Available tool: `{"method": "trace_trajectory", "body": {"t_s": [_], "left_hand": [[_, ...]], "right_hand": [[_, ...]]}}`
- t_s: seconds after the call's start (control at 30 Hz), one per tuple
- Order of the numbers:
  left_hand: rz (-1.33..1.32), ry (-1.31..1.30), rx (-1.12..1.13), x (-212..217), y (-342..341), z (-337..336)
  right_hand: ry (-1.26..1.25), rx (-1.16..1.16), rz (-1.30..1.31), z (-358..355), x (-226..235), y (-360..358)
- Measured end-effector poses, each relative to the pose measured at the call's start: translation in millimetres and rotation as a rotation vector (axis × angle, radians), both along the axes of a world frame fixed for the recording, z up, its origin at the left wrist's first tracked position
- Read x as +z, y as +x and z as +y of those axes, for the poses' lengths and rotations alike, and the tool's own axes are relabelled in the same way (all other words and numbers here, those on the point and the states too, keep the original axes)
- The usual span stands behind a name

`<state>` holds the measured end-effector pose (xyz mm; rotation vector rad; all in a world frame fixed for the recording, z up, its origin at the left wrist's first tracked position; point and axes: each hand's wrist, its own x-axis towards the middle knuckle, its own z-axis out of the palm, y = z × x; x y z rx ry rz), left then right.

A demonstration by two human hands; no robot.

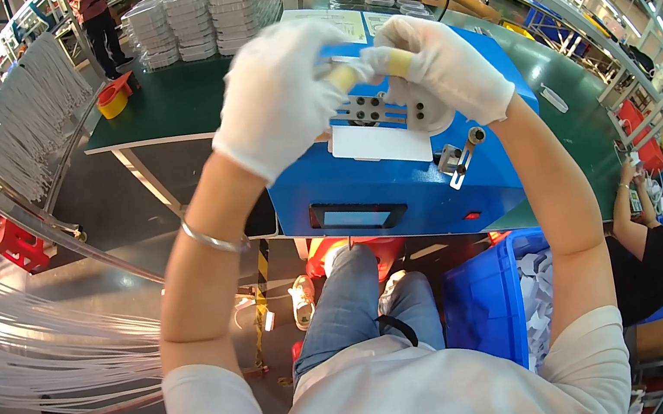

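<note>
Both my hands wear white gloves, with yellow bands around fingers, and are raised close together over a blue bench machine (422,174). My left hand (282,92) is closed, its fingertips curled toward the right and slightly blurred. Facing it, my right hand (448,65) has its fingers bent in a pinch. Whatever lies between the fingertips is too small and hidden to name. Under the hands sit a metal fixture plate with dark screws (372,111) and a white flat plate (381,143). A lever-like clamp (463,157) stands to their right.
Stacked clear plastic trays (208,17) and a yellow tape roll (112,101) stand on the green table (158,113). A blue bin (479,305) of white pieces is beside my right leg. White cables hang on racks (31,117) at left. Other people work nearby.
</note>
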<state>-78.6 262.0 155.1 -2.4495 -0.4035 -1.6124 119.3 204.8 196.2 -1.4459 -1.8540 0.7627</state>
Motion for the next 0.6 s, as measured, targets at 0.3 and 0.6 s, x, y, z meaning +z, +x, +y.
{"method": "trace_trajectory", "body": {"t_s": [0.3, 0.6], "left_hand": [[-0.462, -0.682, -0.370, -60, 2, -38], [-0.614, -1.436, -0.828, -118, 21, -74]], "right_hand": [[0.035, 0.155, 0.102, -22, -2, 23], [0.069, 0.038, -0.203, -25, 2, 10]]}}
